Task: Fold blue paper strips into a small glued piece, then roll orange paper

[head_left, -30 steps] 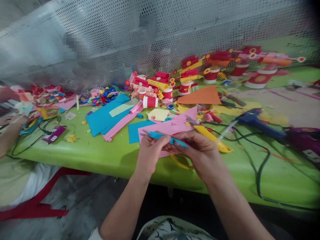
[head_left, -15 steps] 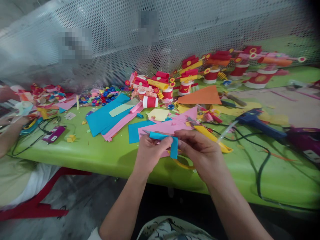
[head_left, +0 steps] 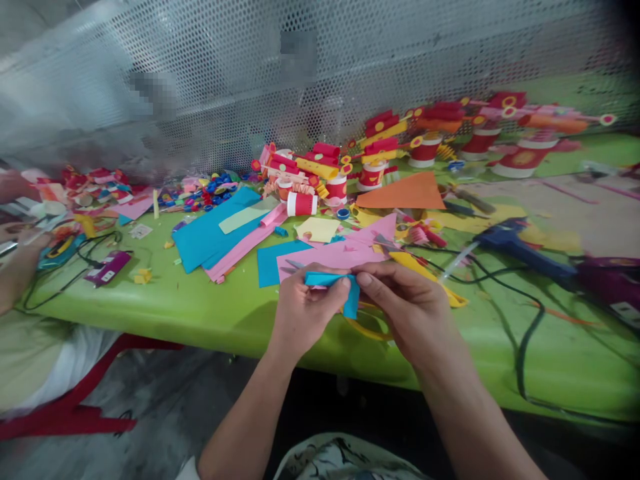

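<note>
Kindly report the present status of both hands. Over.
Left hand pinching folded blue paper-like strip. Right hand at its bend. Pink paper-like sheet just beyond.

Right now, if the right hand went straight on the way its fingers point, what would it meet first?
The blue strip, right by the right hand, then probably the left hand pinching it. Depth is unclear in this view, so the right hand may touch the strip already.

- No legible text anywhere.
- Right purple unit, right side of tabletop: white label, unreadable.
- Left purple unit, near front edge: pale marks, too small.
- White card, tabletop left: marks blurred.
</note>
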Tool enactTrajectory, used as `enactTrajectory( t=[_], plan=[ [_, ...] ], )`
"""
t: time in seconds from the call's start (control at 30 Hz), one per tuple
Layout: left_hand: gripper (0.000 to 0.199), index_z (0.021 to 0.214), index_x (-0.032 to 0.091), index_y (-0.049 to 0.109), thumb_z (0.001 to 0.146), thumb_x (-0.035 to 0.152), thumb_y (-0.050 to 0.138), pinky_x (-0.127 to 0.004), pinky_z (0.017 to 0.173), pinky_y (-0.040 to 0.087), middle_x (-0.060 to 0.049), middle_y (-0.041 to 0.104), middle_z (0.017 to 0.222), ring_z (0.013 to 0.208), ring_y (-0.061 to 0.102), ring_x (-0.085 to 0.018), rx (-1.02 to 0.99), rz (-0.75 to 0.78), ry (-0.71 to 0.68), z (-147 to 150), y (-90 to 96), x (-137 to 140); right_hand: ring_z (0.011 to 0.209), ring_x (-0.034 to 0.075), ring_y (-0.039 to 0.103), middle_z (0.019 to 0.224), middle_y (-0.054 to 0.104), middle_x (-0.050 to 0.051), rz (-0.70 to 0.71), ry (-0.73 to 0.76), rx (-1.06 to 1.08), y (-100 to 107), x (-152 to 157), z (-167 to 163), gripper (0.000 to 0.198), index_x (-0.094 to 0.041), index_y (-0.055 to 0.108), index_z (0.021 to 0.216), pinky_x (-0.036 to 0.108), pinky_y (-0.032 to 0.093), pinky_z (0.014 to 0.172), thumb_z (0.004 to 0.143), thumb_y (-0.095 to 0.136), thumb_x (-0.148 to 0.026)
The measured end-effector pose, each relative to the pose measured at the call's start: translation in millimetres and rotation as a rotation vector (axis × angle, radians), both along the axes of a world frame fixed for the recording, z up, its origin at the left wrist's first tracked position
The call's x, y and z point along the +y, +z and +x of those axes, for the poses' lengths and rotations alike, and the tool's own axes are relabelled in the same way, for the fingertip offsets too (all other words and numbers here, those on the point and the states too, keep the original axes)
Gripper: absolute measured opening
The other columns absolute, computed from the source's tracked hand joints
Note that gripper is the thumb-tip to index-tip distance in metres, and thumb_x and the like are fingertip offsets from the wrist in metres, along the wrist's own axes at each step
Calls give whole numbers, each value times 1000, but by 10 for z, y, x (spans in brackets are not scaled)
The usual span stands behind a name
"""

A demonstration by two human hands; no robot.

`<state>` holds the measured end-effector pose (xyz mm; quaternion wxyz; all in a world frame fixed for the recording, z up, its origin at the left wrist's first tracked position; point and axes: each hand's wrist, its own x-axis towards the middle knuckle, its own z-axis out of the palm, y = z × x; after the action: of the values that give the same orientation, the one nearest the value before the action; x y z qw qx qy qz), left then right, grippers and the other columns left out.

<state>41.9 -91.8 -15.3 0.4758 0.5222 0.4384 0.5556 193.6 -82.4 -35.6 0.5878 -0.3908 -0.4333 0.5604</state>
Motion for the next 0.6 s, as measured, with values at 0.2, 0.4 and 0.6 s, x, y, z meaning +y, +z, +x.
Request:
enactTrajectory(
  t=[0.2, 0.4, 0.6],
  plan=[
    [11, 88, 17, 76, 79, 23, 77, -33, 82, 60, -7, 77, 95, 91, 71, -22, -61, -1, -27, 14, 1, -15, 70, 16, 72, 82, 78, 1, 87, -57, -94, -1, -3, 12, 14, -26, 81, 89, 27, 64, 64, 78, 85, -33],
    [18, 90, 17, 77, 75, 25, 82, -36, 82, 62, -7, 76, 92, 90, 72, -23, -119, -52, -20, 30, -23, -7, 72, 17, 73, 83, 78, 0, 181, -152, -210, 61, -75, -39, 9, -28, 81, 90, 29, 65, 65, 82, 82, -32],
    [12, 85, 19, 78, 77, 28, 81, -35, 79, 61, -3, 75, 81, 84, 71, -21, -67, 6, -8, 0, -27, 23, 74, 16, 72, 87, 77, -1, 293, -192, -346, 32, -101, -51, 9, -29, 80, 96, 27, 64, 65, 87, 77, -29]
  ],
)
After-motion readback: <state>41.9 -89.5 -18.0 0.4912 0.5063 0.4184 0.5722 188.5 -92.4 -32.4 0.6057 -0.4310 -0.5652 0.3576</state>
